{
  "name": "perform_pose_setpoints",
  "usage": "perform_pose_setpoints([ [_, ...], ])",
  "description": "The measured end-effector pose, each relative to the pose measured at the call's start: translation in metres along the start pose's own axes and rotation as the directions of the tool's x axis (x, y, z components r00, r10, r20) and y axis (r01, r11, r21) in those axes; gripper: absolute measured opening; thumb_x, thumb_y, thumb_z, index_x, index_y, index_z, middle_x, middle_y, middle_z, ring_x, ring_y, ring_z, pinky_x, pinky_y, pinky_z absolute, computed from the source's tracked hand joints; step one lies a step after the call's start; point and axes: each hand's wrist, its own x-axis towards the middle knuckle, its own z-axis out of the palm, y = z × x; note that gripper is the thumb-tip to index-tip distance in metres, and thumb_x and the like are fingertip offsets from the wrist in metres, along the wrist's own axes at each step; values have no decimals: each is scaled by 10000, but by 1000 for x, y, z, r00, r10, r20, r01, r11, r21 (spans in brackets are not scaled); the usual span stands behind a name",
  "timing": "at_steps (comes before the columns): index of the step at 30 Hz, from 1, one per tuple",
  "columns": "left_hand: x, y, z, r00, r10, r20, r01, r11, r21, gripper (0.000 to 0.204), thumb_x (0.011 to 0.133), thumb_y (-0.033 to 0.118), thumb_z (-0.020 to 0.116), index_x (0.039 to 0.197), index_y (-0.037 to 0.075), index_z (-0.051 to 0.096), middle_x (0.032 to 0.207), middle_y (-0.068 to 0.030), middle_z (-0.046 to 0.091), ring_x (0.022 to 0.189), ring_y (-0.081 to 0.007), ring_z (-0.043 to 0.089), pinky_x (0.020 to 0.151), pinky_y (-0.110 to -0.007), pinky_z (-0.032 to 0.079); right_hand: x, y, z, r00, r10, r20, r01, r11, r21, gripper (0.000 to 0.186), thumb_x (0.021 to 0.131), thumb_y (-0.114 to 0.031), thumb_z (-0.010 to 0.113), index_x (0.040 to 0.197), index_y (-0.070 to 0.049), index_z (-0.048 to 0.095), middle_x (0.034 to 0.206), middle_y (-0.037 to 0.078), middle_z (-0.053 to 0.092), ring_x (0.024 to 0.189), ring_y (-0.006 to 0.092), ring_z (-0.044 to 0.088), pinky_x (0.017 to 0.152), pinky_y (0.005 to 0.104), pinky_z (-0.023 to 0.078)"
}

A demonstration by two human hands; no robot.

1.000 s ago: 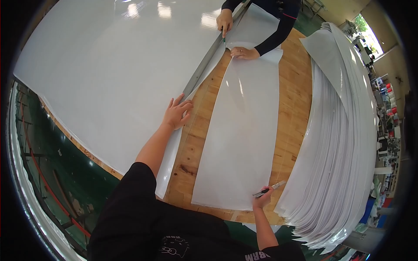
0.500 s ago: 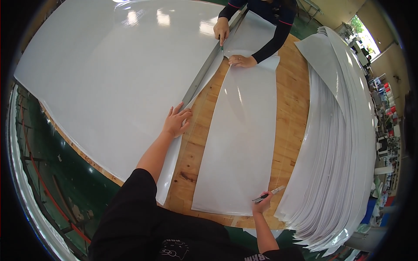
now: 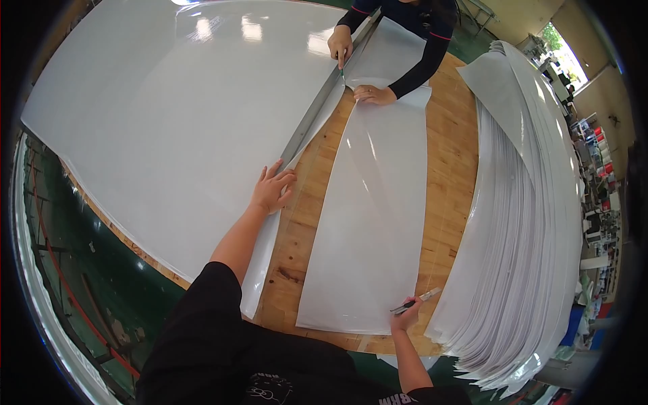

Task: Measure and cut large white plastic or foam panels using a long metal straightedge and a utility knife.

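Observation:
My left hand [image 3: 272, 190] lies with fingers spread on the near end of a long grey metal straightedge [image 3: 312, 127]. The straightedge rests along the right part of a large glossy white sheet [image 3: 169, 135]. In my right hand [image 3: 406, 317] is a slim black-and-grey utility knife [image 3: 426, 295], held near the lower right corner of a separate white strip [image 3: 371, 223]. Across the table, a co-worker's hand [image 3: 341, 44] holds a green-handled knife [image 3: 342, 73] against the straightedge's far part. Their other hand [image 3: 374, 94] presses on the strip's far end.
A thick, curling stack of white sheets [image 3: 520, 223] stands along the right side of the wooden tabletop [image 3: 449, 155]. Green floor [image 3: 101, 250] and a red hose [image 3: 64, 290] show beyond the left edge. Shelves with assorted goods [image 3: 601, 155] line the far right.
The co-worker's knife hand has shifted very slightly away from me along the straightedge. Both my hands keep their places.

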Motion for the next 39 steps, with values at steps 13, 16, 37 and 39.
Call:
perform_pose_setpoints([
  [13, -2, 2, 2, 1000, 7, 12, -7, 1000, -1, 260, 836, 255, 467, 1069, 198, 568, 1285, 81, 513, 1388, -291, 244, 1118, -564, 205, 0, -6, -5, 1000, -7, 8, 7, 1000, -20, 240, 786, -77, 605, 978, -99, 462, 802, 53, 581, 716, 216, 621, 668, 321, 503],
  [16, -1, 2, 3, 1000, 17, 0, -17, 1000, 20, 260, 836, 256, 470, 1070, 199, 569, 1287, 79, 513, 1389, -291, 244, 1119, -562, 201, 1, 0, -4, 1000, -7, 13, 7, 1000, -13, 242, 788, -75, 606, 982, -99, 462, 815, 52, 584, 715, 211, 618, 666, 318, 504],
  [37, -3, 2, 4, 999, 36, -11, -35, 999, 29, 241, 843, 272, 485, 1057, 208, 576, 1274, 83, 512, 1393, -290, 235, 1122, -555, 203, 1, -3, -5, 998, -67, 2, 66, 988, -136, 265, 769, -82, 611, 978, -140, 460, 756, 62, 612, 688, 284, 638, 598, 397, 493],
  [39, -3, 3, 5, 1000, 17, 0, -17, 1000, 4, 240, 842, 268, 487, 1058, 210, 575, 1270, 84, 512, 1393, -290, 232, 1121, -557, 203, 0, -2, -6, 999, -31, 34, 35, 991, -128, 281, 754, -60, 615, 977, -134, 460, 768, 62, 608, 713, 281, 635, 616, 389, 494],
])
